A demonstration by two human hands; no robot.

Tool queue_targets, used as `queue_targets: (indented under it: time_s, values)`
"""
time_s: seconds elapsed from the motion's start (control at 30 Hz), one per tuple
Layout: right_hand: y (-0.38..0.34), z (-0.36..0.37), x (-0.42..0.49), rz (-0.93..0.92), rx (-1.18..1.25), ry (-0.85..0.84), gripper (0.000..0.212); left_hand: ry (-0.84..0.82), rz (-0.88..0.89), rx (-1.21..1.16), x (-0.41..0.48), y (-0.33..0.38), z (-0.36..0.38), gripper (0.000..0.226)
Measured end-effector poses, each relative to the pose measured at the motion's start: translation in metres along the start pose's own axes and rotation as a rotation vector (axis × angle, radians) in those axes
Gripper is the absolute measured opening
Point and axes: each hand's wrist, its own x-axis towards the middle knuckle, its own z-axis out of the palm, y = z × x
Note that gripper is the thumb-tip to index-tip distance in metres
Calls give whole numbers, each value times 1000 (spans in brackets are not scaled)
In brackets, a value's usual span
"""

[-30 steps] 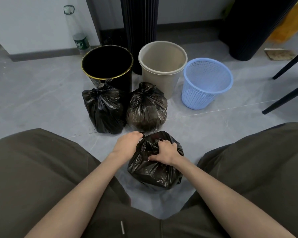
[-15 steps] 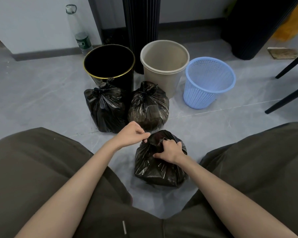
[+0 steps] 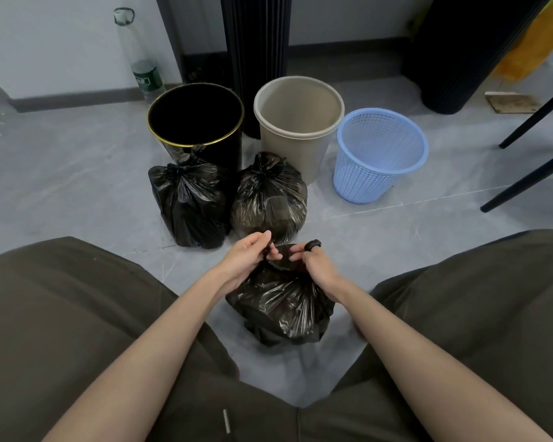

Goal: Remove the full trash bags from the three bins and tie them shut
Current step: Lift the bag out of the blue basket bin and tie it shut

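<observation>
A full black trash bag (image 3: 281, 309) stands on the floor between my knees. My left hand (image 3: 248, 255) pinches the gathered plastic at its top from the left. My right hand (image 3: 315, 263) holds the bag's neck from the right, with a twist of plastic looped over a finger. Two tied black bags stand behind it: one on the left (image 3: 189, 202), one in the middle (image 3: 268, 199). Behind those stand three bins without bags: a black bin with a gold rim (image 3: 227, 138), a beige bin (image 3: 320, 135) and a blue mesh basket (image 3: 380, 183).
My knees in dark trousers flank the bag on both sides. A clear plastic bottle (image 3: 141, 59) stands by the wall at the back left. A dark ribbed column (image 3: 256, 43) rises behind the bins. Black chair legs (image 3: 530, 173) cross the floor at right.
Both hands have lifted from the bag's top and drawn the gathered plastic upward. The right hand now has a loop of plastic round a finger.
</observation>
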Motion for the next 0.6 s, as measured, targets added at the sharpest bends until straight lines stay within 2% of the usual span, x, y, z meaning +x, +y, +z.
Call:
queue_targets:
  time_s: [0.13, 0.3, 0.37, 0.47, 0.53, 0.6]
  values:
    - [3, -5, 1, -18, 74, 51, 32, 79, 58, 52, 5, -12, 9, 25]
    - [2, -9, 0, -91, 35, 3, 36, 98, 96, 184, 4, -30, 18, 24]
    - [3, -11, 0, -158, -76, -25, 36, 110, 91, 190, 2, -30, 22, 23]
    - [7, -12, 2, -269, -406, -62, 33, 122, 89, 113, -1, -25, 29, 22]
    - [10, -10, 4, -302, -651, -89, 28, 134, 127, 109, -3, -24, 32, 24]
    - [12, -9, 4, -311, -766, -106, 27, 151, 168, 159, -3, -26, 34, 25]
